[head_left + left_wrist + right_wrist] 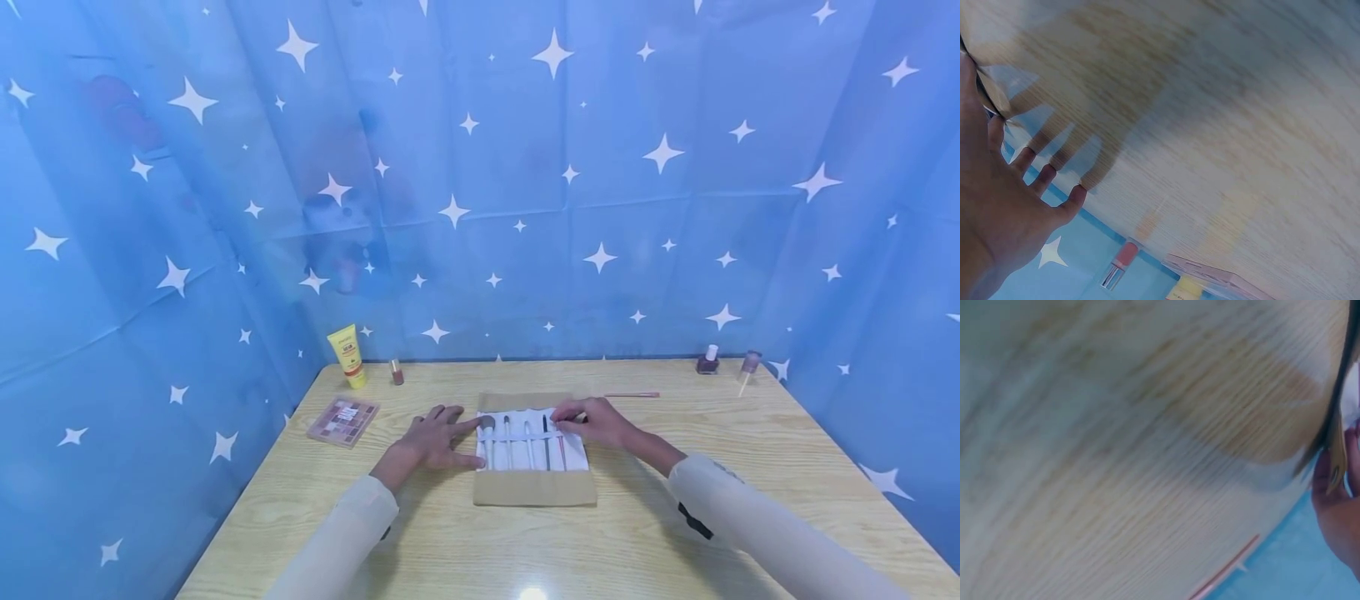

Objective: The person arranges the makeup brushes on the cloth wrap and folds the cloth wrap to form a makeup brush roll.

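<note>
A tan fabric brush roll with a white lining [535, 489] lies unfolded on the light wood-grain bench [675, 542], between the two hands. A pale band [517, 437] crosses a row of slender cosmetic tools: at the left end, a white-handled brush with a broad grey head [489, 446]; toward the right, a thin black-handled tool [546, 450] and, beside it, a slim pink-handled brush [563, 454].

Left hand [438, 437]: fingers spread apart; thumb and fingertips contact the left edge of the roll.

Right hand [592, 421]: thumb and fingers together, pinching the upper end of the slim pink-handled brush.

A second slim pink brush [632, 394] lies on the bench beyond the right hand. Left rear: a flat pink rectangular palette [342, 421], an upright yellow squeeze tube [347, 354] and a small red cylinder with a gold cap [397, 372]. Right rear: a dark polish bottle with a white cap [708, 361].
</note>
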